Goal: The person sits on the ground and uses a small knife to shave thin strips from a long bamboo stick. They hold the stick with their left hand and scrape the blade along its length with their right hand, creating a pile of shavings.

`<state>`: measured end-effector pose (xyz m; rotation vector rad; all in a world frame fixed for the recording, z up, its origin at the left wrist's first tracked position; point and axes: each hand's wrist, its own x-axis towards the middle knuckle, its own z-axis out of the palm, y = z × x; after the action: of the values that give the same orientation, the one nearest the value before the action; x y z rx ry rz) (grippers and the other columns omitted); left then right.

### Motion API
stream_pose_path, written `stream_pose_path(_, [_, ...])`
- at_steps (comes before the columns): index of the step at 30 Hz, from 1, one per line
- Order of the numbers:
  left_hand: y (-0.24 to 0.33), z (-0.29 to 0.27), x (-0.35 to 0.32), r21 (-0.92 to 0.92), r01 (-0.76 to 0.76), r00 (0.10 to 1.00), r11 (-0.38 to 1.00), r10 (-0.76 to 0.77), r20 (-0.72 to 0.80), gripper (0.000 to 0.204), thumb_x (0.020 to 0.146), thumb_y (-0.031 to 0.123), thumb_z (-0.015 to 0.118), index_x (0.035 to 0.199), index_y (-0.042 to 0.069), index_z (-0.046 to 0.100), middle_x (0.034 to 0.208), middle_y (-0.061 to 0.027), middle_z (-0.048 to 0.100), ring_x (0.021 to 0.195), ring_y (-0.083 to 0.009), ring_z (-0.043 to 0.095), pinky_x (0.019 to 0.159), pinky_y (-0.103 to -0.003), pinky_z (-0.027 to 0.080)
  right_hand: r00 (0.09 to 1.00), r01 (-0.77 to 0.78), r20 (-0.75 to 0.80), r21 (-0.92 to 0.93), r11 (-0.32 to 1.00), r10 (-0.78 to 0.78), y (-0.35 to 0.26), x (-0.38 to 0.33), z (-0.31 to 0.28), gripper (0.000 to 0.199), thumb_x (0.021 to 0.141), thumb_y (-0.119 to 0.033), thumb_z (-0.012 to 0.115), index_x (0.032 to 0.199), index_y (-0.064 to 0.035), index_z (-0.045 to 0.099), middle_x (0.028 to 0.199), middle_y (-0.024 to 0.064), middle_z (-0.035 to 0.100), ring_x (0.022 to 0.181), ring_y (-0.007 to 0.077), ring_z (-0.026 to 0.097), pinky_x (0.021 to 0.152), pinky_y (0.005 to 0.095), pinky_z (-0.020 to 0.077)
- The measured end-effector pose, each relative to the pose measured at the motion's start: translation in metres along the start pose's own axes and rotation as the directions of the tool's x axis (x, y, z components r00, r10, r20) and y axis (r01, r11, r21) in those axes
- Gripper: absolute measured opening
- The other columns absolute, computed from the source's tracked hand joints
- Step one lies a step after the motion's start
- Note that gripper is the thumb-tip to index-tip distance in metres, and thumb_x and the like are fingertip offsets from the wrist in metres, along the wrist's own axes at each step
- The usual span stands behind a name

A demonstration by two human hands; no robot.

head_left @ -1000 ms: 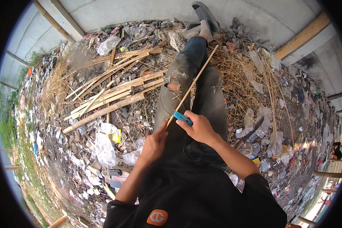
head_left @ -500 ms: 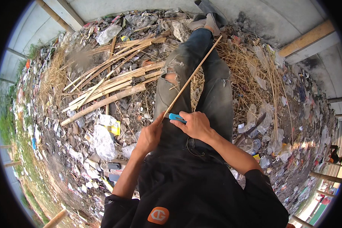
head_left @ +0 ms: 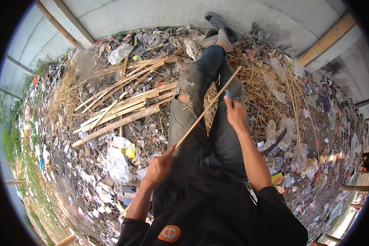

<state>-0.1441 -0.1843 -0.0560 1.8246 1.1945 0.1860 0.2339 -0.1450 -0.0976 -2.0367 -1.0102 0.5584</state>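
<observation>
1. Your left hand [head_left: 159,166] has its fingers wrapped round the near end of a thin stick [head_left: 207,109], which slants up and rightward over your legs with its far end free. Held at one end only, it could swing or twist if pushed farther out.
2. Your right hand [head_left: 236,112] has its fingers clenched on a blue tool [head_left: 228,95], just right of the stick's far half. Only a bit of the tool shows; I cannot tell whether it touches the wood or where any edge points.
3. If that edge is bare, a hard stroke back along the stick could skid into your left fingers, which lie in line.
4. A sideways slip could catch your trousers [head_left: 182,125]; the torn knee [head_left: 183,98] leaves skin exposed.
5. Too much force on the unsupported stretch might snap the stick.
6. A loose left grip could drop it among the wooden strips [head_left: 123,107] to your left.
</observation>
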Motion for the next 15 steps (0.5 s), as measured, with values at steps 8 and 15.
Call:
stream_pose_path(8, [-0.040, -0.027, -0.098, -0.016, 0.044, 0.992, 0.999, -0.045, -0.116, 0.046, 0.105, 0.017, 0.060, 0.150, 0.008, 0.057, 0.074, -0.0225, 0.064, 0.067, -0.0328, 0.069, 0.067, -0.041, 0.054, 0.946, 0.034, -0.321, 0.215, 0.976, 0.038, 0.010, 0.057, -0.231, 0.060, 0.106, -0.056, 0.059, 0.072, -0.0074, 0.055, 0.057, -0.0026, 0.036, 0.051, 0.0107, 0.032, 0.052, 0.0332, 0.0285])
stream_pose_path(15, [0.008, -0.032, -0.080, -0.049, -0.099, 0.953, 0.994, 0.081, -0.293, 0.037, 0.107, 0.018, 0.056, 0.142, 0.005, 0.060, 0.071, -0.0138, 0.060, 0.063, -0.0216, 0.058, 0.063, -0.039, 0.048, 0.948, 0.226, -0.303, 0.445, 0.866, -0.092, -0.051, -0.012, -0.288, 0.050, 0.107, -0.053, 0.060, 0.080, -0.0104, 0.056, 0.059, -0.0064, 0.035, 0.051, 0.0044, 0.031, 0.049, 0.0261, 0.0261])
